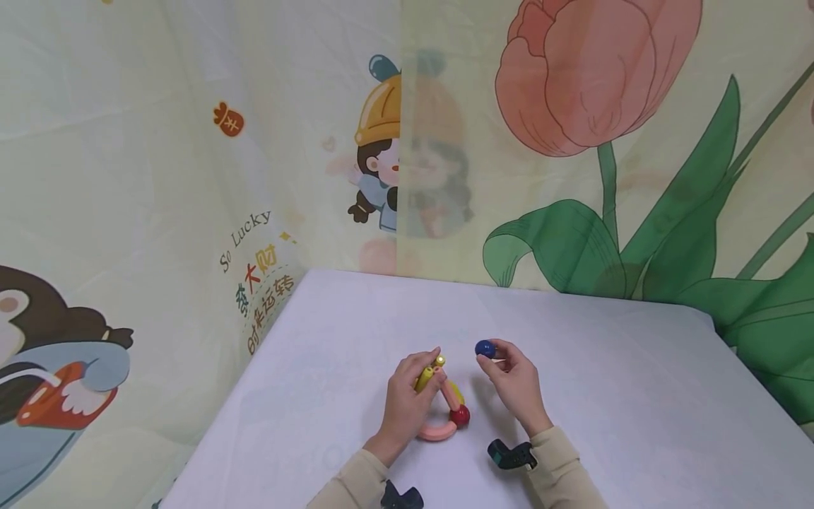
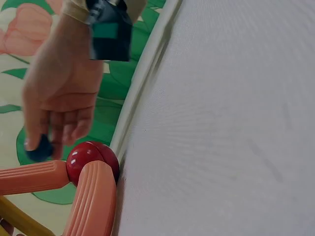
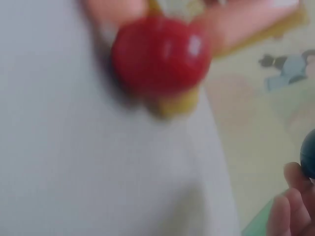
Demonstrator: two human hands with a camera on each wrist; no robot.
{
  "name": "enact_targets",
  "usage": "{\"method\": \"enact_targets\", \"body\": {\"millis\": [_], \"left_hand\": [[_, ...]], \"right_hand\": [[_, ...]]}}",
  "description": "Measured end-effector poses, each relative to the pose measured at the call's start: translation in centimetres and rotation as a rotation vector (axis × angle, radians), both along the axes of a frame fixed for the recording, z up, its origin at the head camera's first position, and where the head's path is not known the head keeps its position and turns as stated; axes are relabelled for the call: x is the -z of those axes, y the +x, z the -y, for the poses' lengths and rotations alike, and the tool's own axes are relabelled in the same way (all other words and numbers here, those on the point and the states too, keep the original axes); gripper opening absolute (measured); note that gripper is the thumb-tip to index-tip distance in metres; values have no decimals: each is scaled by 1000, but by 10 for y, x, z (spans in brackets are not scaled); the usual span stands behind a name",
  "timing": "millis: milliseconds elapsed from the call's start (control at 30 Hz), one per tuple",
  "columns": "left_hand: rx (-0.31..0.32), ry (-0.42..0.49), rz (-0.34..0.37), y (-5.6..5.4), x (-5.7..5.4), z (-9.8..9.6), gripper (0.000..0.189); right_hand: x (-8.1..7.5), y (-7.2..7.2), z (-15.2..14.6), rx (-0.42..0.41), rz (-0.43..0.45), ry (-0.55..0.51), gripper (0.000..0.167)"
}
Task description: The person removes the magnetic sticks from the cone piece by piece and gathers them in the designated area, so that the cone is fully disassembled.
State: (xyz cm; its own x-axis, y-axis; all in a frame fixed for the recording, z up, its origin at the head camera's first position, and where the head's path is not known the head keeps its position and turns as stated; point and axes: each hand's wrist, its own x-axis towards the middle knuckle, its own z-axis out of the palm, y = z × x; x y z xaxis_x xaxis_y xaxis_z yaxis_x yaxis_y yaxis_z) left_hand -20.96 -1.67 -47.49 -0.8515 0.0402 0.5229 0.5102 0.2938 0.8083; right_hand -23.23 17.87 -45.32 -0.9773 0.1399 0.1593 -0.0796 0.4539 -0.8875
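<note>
My left hand grips a small assembly of toy rods over the white table. In it, a straight pink rod and a curved pink rod meet at a glossy red ball. Yellow rods show by the left fingers, partly hidden by them. To the right, my right hand pinches a dark blue ball between thumb and fingers, apart from the assembly. The left wrist view shows the ribbed pink rods joined at the red ball. In the right wrist view the red ball is blurred, with yellow behind it.
A white cloth covers the table. Behind it hangs a printed curtain with a tulip and cartoon figures. Black wrist devices sit under both beige sleeves.
</note>
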Motion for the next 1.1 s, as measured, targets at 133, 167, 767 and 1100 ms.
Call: {"method": "enact_targets", "body": {"millis": [133, 167, 767, 1100], "left_hand": [[-6, 3, -6, 0, 1, 2, 42], [-8, -1, -7, 0, 1, 2, 42], [15, 10, -27, 0, 4, 0, 42], [20, 4, -13, 0, 2, 1, 41]], "right_hand": [[10, -11, -20, 53, 50, 70, 44], [13, -14, -24, 60, 62, 70, 44], [25, -52, -65, 62, 160, 123, 51], [31, -64, -61, 63, 195, 129, 52]]}}
